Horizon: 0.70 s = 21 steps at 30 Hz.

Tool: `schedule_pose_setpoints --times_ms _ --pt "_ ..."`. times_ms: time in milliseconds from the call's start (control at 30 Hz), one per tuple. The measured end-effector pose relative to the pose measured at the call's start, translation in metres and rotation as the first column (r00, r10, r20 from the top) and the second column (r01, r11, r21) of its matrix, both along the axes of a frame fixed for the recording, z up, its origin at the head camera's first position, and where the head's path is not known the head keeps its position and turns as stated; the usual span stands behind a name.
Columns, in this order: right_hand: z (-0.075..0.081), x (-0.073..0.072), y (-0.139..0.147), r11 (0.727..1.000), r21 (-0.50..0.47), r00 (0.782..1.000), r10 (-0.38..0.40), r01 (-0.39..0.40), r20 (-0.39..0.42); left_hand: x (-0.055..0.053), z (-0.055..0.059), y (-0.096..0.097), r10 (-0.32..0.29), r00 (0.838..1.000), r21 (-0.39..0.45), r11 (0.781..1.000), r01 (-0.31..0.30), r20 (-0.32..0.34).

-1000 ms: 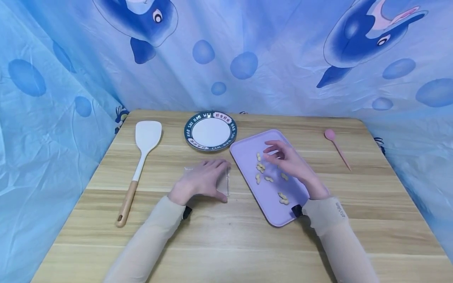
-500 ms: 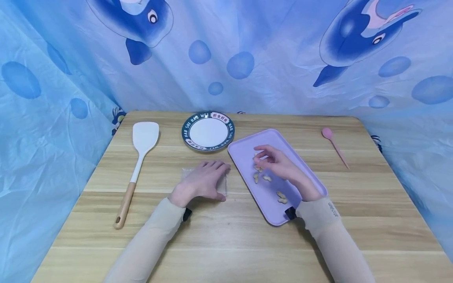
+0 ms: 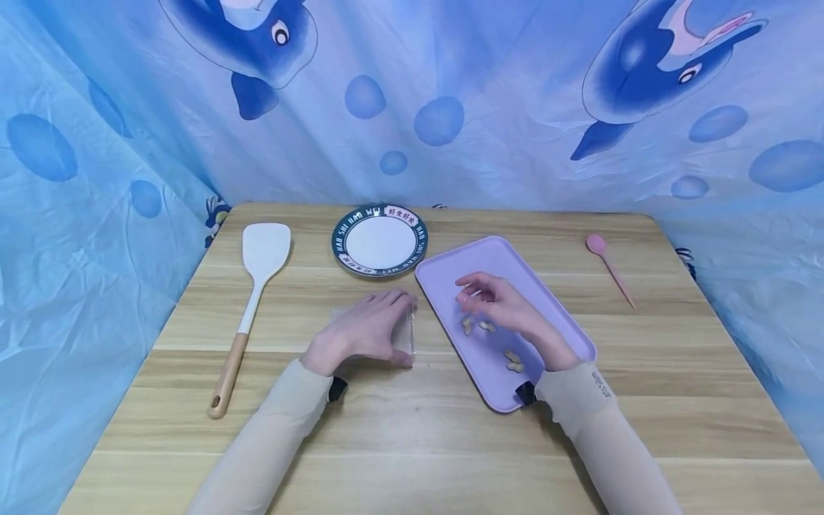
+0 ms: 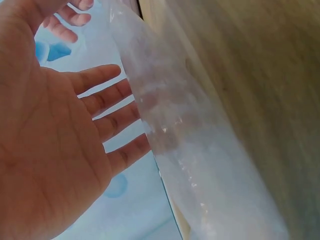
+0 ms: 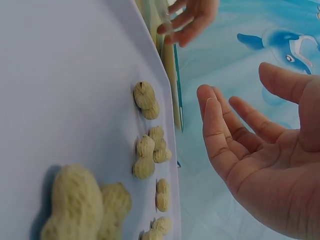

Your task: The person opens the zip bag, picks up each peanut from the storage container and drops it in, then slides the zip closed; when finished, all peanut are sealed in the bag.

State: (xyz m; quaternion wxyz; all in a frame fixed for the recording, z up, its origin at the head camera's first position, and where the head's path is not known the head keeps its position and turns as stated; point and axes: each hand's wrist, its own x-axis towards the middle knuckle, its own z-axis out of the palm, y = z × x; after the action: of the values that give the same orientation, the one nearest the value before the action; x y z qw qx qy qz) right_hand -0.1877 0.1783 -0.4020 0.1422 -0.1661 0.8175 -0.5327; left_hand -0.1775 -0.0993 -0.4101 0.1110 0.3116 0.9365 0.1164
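Note:
My left hand (image 3: pixel 360 329) lies over a clear plastic bag (image 3: pixel 404 336) on the table, left of the lilac tray (image 3: pixel 444 275). In the left wrist view, its straight, spread fingers pass behind the see-through bag (image 4: pixel 200 170). Above the tray is my right hand (image 3: pixel 502 304), fingers loosely bent, thumb apart and nothing in the grasp. Peanuts in their shells (image 3: pixel 513 360) lie scattered on the tray, some hidden under this hand. From the right wrist, several peanuts (image 5: pixel 145 157) show on the tray, apart from the fingertips.
A white plate with a dark patterned rim (image 3: pixel 344 250) stands behind the left hand. Far left lies a white spatula with a wooden handle (image 3: pixel 255 293). A small pink spoon (image 3: pixel 608 266) rests at the right. A blue curtain (image 3: pixel 412 71) hangs behind the table.
My right hand has shifted left and a little nearer to me over the tray, covering some peanuts. The left hand stays at the bag, almost unmoved.

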Motion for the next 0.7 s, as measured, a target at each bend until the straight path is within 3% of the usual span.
schedule_pose_setpoints --times_ms 333,700 --pt "0.001 0.004 -0.008 0.999 -0.013 0.999 0.031 -0.031 0.025 0.002 0.006 0.001 -0.017 0.999 0.105 0.994 0.022 -0.041" --pt "0.005 0.015 -0.023 0.993 -0.092 0.987 0.081 -0.069 0.137 0.008 0.015 0.007 -0.044 0.991 0.19 0.979 0.069 -0.129"
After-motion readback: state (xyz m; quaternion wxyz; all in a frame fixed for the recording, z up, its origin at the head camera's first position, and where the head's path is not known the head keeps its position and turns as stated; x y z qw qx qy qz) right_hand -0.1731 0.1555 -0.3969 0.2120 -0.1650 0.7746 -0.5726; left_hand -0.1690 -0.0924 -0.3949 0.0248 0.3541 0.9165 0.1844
